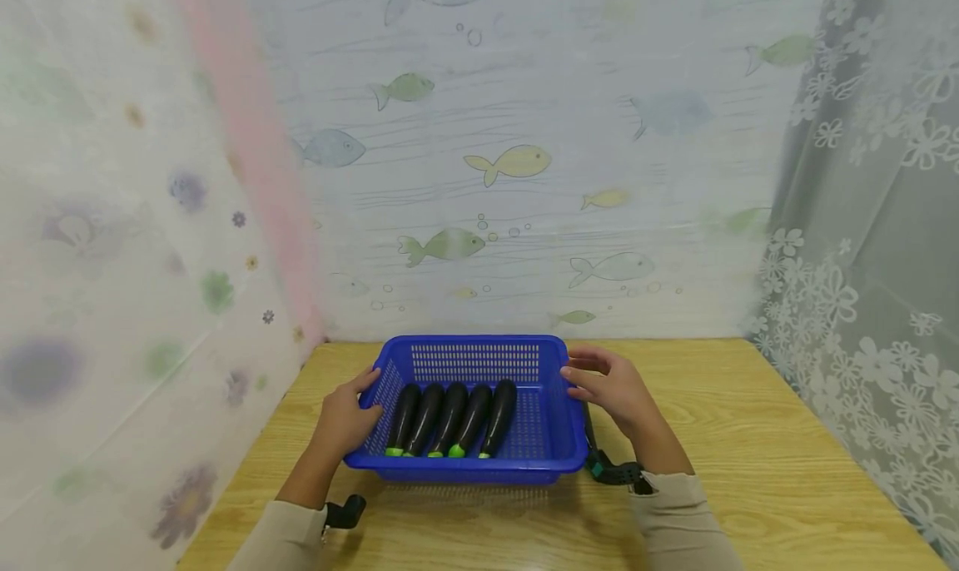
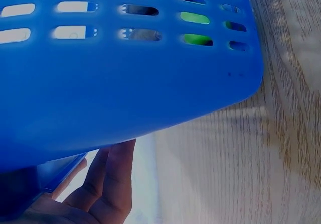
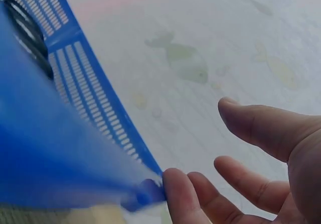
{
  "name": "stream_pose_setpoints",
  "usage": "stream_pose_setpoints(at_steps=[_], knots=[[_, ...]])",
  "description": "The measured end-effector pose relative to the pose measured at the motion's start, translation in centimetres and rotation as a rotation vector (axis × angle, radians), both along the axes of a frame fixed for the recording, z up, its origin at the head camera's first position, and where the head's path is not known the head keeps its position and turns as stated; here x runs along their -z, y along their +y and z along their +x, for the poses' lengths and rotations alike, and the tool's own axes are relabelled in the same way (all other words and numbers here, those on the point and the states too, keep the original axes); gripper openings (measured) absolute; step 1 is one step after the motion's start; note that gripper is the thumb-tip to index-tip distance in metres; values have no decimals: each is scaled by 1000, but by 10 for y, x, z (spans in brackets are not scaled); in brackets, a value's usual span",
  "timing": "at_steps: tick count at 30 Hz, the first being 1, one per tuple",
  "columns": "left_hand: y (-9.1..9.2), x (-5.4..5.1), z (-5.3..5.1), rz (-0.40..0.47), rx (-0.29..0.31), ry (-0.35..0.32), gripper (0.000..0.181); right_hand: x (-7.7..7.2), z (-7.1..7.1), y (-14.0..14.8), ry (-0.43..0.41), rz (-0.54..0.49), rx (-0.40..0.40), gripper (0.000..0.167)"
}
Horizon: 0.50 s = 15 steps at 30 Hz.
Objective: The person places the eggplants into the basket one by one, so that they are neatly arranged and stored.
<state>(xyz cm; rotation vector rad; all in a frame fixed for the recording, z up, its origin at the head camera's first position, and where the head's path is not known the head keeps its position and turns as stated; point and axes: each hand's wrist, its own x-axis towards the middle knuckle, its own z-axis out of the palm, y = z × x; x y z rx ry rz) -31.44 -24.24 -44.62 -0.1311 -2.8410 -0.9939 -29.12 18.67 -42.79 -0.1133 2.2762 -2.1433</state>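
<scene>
A blue plastic basket (image 1: 487,464) with slotted walls is over the wooden table. Several dark eggplants (image 1: 450,419) with green stem ends lie side by side in its left part. At the left rim my left hand (image 1: 346,414) grips the basket, thumb over the edge; in the left wrist view its fingers (image 2: 116,176) curl against the outer wall. My right hand (image 1: 610,385) is at the right rim. The right wrist view shows a fingertip (image 3: 176,184) touching the rim's corner, while the thumb (image 3: 256,123) stands apart from it.
The wood-grain table (image 1: 764,454) extends on both sides of the basket. Behind it hangs a sheet (image 1: 524,221) printed with fish. A flowered sheet (image 1: 112,305) hangs at left, and a lace curtain (image 1: 877,305) at right. Shadow falls below the basket's front.
</scene>
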Motion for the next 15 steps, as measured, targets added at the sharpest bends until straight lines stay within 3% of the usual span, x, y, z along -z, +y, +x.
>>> stream_pose_setpoints(at_steps=[10,15], knots=[[1,-3,3,2,-10,-10,68,12,-3,17,-31,33,63,53],[1,-3,3,-7,-10,-2,68,25,-6,21,-56,65,77,51]])
